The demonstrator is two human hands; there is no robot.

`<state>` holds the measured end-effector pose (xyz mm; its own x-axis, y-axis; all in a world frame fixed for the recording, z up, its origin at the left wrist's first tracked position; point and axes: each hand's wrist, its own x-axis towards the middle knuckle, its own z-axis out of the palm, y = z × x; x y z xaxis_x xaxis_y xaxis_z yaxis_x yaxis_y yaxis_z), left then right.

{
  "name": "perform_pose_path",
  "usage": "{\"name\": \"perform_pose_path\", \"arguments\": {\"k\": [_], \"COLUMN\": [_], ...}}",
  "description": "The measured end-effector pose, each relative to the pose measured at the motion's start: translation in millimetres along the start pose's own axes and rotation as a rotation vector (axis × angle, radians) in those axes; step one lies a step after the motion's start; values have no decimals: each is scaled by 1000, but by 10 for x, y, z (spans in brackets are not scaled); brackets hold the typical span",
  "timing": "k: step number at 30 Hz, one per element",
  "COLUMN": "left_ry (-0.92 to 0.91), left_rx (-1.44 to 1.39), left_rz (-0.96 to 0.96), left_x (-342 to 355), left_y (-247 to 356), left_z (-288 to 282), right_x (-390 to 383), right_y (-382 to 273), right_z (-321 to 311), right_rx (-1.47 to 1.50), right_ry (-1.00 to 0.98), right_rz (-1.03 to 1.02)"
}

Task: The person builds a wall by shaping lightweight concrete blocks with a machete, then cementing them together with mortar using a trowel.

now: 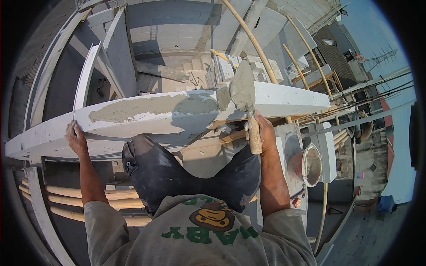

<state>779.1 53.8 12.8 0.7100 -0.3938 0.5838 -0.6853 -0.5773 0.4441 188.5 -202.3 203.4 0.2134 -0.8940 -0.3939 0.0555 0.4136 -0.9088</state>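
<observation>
The left hand lies flat, fingers spread, on the white block wall while the right hand grips a mortar-loaded trowel over the wall's top, which I judge wants tilting gently to spread the grey mortar bed evenly.

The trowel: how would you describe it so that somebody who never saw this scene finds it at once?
Find the long white block wall that crosses the picture, its top partly spread with grey mortar. Near the middle of it, the right hand grips a pale wooden handle. Above it rises the trowel, the only pointed blade, coated in wet grey mortar.
</observation>
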Motion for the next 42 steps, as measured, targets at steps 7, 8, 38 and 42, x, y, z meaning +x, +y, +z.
{"name": "perform_pose_path", "arguments": {"k": [7,8,38,42], "left_ry": [15,2,1,-1], "left_rx": [-41,-28,-6,-1], "left_rz": [-10,-18,-10,-72], "left_x": [2,7,23,60], "left_y": [-142,-91,-69,-154], "left_z": [47,72,42,57], "right_x": [-493,-642,422,-104], "right_y": [-314,-297,1306,1584], "right_z": [-102,-202,254,189], "right_rx": [-431,-445,-1157,-1199], "right_ry": [146,199,507,469], "right_rz": [171,210,-327,-332]}}
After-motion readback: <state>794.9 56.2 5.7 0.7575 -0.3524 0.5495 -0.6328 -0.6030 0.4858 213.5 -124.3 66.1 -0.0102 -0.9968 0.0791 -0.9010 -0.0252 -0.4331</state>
